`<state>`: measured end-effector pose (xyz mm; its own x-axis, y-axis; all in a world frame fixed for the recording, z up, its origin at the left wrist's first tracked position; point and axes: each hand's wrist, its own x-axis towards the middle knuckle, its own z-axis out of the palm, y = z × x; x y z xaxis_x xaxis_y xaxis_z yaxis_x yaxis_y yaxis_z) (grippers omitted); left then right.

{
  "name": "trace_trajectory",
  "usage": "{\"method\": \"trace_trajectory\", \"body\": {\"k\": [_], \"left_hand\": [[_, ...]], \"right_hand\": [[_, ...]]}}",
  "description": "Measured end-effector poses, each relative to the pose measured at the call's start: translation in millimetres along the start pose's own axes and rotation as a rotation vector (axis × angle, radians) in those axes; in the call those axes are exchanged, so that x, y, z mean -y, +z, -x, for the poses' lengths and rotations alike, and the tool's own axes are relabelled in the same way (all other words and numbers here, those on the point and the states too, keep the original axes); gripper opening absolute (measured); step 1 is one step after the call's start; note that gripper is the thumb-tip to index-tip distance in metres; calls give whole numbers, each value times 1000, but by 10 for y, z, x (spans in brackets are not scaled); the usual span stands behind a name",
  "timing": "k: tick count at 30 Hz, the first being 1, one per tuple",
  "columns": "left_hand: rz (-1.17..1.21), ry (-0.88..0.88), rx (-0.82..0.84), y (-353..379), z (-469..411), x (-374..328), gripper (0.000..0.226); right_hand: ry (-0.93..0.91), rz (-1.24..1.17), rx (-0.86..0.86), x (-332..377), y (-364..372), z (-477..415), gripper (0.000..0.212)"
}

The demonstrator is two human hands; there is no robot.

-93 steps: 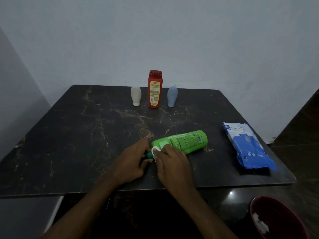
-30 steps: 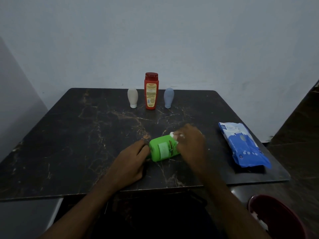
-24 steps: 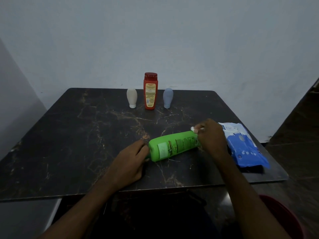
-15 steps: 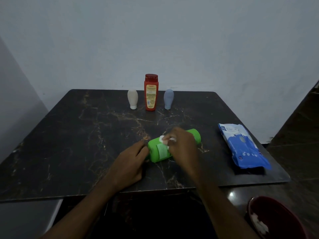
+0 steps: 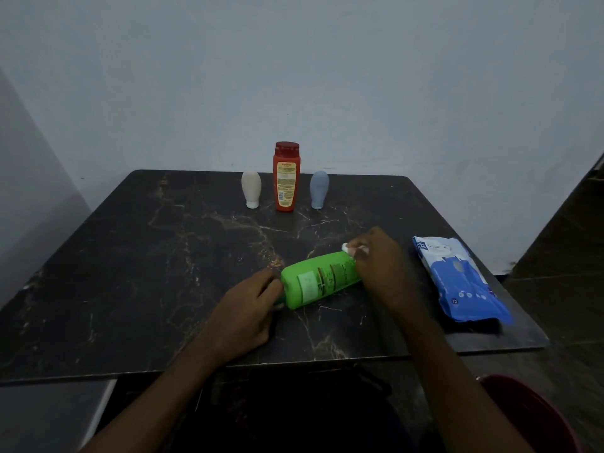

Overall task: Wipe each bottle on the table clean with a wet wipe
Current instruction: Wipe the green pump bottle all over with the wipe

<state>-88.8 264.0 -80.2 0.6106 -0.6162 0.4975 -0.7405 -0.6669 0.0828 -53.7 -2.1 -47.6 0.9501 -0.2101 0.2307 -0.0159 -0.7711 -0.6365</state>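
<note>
Dark marble table [image 5: 163, 273] carries four bottles: a green bottle [image 5: 318, 282] lying near the front, and a red bottle [image 5: 286, 178], white bottle [image 5: 251, 189] and blue-grey bottle [image 5: 319, 189] upright at the back. One wipes pack [image 5: 457, 279] lies at the right. The green bottle's long axis runs near-left to far-right, its cap end gripped by the left hand [image 5: 245, 317]. The right hand [image 5: 382, 266] pinches the wet wipe [image 5: 351, 249], now at the bottle's far end rather than mid-body.

Person's visible body: two hands and forearms. Left hand [image 5: 248, 308] bare, above the table's [image 5: 130, 273] near edge, left of centre. Right hand [image 5: 382, 266] bare, further in over the table, right of centre. Left forearm [image 5: 157, 397] and right forearm [image 5: 457, 380] bare, both unsleeved from the table's near edge down. Dim light, finger detail unreadable.
</note>
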Motion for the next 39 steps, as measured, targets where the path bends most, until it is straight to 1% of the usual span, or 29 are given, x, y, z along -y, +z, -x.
{"method": "trace_trajectory", "body": {"k": [4,6,9,12,14,17,20,22,23,25,26,28,30,31,33,34,37,39], "left_hand": [[-11,10,-19,-1,5,-5,35],[-14,4,-14,2,12,-1,35],[4,-13,14,18,31,24,39],[17,-9,14,9,25,25,39],[20,3,-1,-11,6,7,36],[33,24,-26,-24,-6,-3,30],[43,23,-44,-11,-5,1,31],[41,18,-48,-3,0,7,31],[40,16,-49,-2,5,11,31],[46,7,-48,-3,11,21,33],[53,0,-47,0,12,24,34],[60,-8,-47,10,14,32,34],[61,-3,-50,25,13,45,26],[61,-3,-45,28,15,53,21],[67,-10,-29,34,19,65,20],[70,-15,-25,39,22,74,20],[80,-17,-20,51,26,75,20],[88,-12,-25,47,17,71,21]], "right_hand": [[-74,-67,39,305,220,173,16],[-158,-82,90,503,301,292,18],[-292,-17,149,680,399,406,19],[-330,8,134,630,392,367,23],[-308,54,99,488,319,266,29],[-171,172,60,109,140,15,34],[-29,130,-37,-245,-70,-183,20],[26,129,-20,-396,-150,-221,18],[53,107,6,-465,-151,-216,20],[117,-4,23,-575,-111,-128,19],[157,-77,-3,-621,-77,-64,20],[230,-219,-148,-670,-19,60,18],[216,-302,-279,-624,-21,162,9],[181,-337,-296,-584,-26,182,9],[136,-379,-260,-493,-16,236,11],[126,-354,-247,-456,11,273,12],[96,-146,-273,-383,131,406,17],[51,-80,-250,-231,207,525,18]]}}
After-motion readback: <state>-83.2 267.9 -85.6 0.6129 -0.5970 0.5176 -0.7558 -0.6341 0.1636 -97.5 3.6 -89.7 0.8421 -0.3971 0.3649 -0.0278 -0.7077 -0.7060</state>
